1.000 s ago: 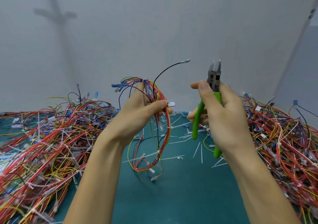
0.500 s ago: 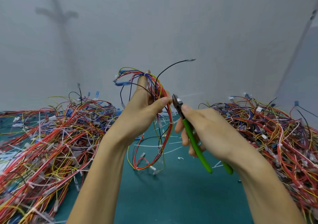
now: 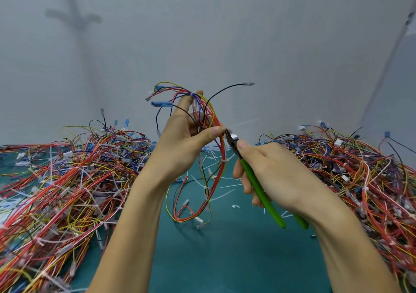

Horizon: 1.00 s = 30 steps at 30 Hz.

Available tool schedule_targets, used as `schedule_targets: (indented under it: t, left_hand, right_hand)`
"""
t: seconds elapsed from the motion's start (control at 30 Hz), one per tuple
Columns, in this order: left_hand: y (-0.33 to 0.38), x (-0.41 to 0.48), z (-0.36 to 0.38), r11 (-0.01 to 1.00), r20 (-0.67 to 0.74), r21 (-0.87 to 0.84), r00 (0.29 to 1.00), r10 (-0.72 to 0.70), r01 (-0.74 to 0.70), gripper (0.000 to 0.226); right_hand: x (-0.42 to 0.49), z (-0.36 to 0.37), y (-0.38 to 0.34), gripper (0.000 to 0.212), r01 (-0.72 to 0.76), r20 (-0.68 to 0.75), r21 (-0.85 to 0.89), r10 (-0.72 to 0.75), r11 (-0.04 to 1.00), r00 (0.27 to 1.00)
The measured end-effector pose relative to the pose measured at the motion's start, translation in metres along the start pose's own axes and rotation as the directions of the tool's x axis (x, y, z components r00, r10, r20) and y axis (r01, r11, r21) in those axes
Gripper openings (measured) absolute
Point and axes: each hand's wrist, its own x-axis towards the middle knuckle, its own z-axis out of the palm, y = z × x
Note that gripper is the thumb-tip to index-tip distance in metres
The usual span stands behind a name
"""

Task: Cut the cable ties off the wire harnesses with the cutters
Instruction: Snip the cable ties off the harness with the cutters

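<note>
Grey walls (image 3: 225, 33) meet in a corner behind a dark green tabletop (image 3: 225, 259). The left grip (image 3: 186, 144), a bare hand raised above the tabletop, pinches a wire harness (image 3: 221, 150) between thumb and curled fingers. Red, yellow, blue and black wires fan out above the fingers, and a long loop hangs down to the tabletop. The right grip (image 3: 276, 175), also a bare hand, is curled round the green handles of the cutters (image 3: 258, 186), with the thumb lying along the top near the head. The cutters' dark nose points up and left, touching the red wires just beside the left thumb tip. Whether the blades are parted cannot be told. A white cable tie (image 3: 225, 160) circles the hanging wires just below the cutters' nose, apart from it. Cut tie scraps (image 3: 225, 193) lie on the tabletop between the arms. A left heap of harnesses (image 3: 67, 180) and a right heap of harnesses (image 3: 360, 168) flank the hands.
</note>
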Motion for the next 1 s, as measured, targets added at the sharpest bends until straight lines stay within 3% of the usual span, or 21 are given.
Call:
schedule_targets:
  t: [0.17,0.6,0.73,1.0]
  left_hand:
    - [0.000,0.000,0.000,1.000,-0.032,0.028,0.999,0.000,0.001,0.055]
    - [0.002,-0.001,-0.002,0.997,-0.022,0.050,0.998,-0.066,0.067,0.059]
    - [0.002,-0.001,-0.001,0.995,-0.025,0.070,0.997,-0.070,0.072,0.058]
    - [0.000,-0.001,-0.001,0.994,-0.033,0.068,0.996,-0.078,0.080,0.056]
  right_hand:
    - [0.000,0.000,-0.001,0.061,-0.002,-0.016,-0.027,0.002,1.000,1.000]
    - [0.002,0.005,-0.001,0.057,0.044,-0.102,-0.104,-0.055,0.994,0.993]
    - [0.002,0.006,-0.001,0.050,0.051,-0.115,-0.085,-0.061,0.995,0.991]
    - [0.005,0.010,0.002,0.061,0.038,-0.102,-0.012,-0.040,0.999,0.994]
